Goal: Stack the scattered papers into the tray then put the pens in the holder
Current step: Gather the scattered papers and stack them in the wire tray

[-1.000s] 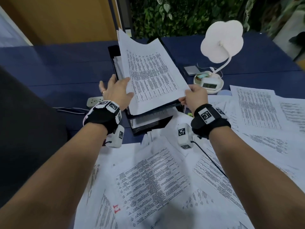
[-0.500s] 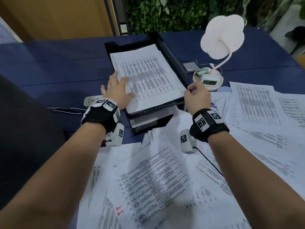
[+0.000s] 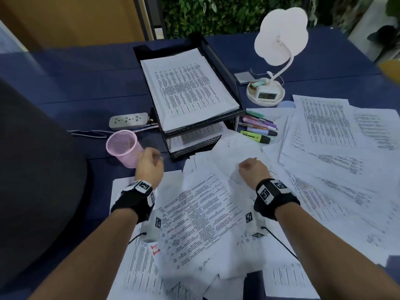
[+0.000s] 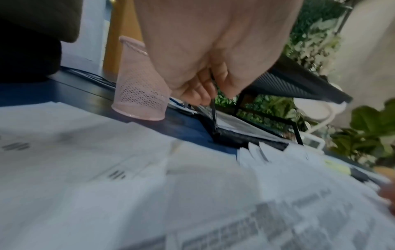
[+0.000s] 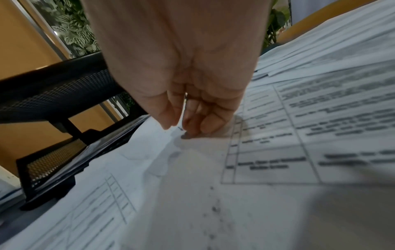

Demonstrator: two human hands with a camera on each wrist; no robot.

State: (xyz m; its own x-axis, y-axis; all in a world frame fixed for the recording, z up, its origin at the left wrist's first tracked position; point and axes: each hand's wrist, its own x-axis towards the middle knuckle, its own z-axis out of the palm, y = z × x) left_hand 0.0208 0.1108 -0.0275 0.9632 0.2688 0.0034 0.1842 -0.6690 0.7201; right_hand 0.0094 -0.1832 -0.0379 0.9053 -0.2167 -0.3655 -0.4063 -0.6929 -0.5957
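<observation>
A black mesh two-tier tray point(image 3: 219, 68) stands at the back centre, with a stack of printed papers point(image 3: 188, 87) in its top tier. Scattered papers point(image 3: 201, 215) cover the near and right parts of the blue table. A pink mesh holder point(image 3: 123, 148) stands left of the tray, holding nothing. Several highlighters and pens point(image 3: 257, 128) lie on papers right of the tray. My left hand point(image 3: 151, 159) hovers beside the holder point(image 4: 138, 94), fingers loosely curled and holding nothing. My right hand point(image 3: 249, 166) is down over a loose sheet point(image 5: 213, 169), its curled fingertips point(image 5: 192, 130) touching the paper.
A white lamp with a clock in its base point(image 3: 265, 94) stands right of the tray. A power strip point(image 3: 128, 120) and its cables lie left of the tray. A dark chair back point(image 3: 32, 169) fills the left side.
Both hands have let go of the sheet, which now lies on the top tier's stack. They have drawn back toward me and dropped to the scattered papers, uncovering the holder and pens.
</observation>
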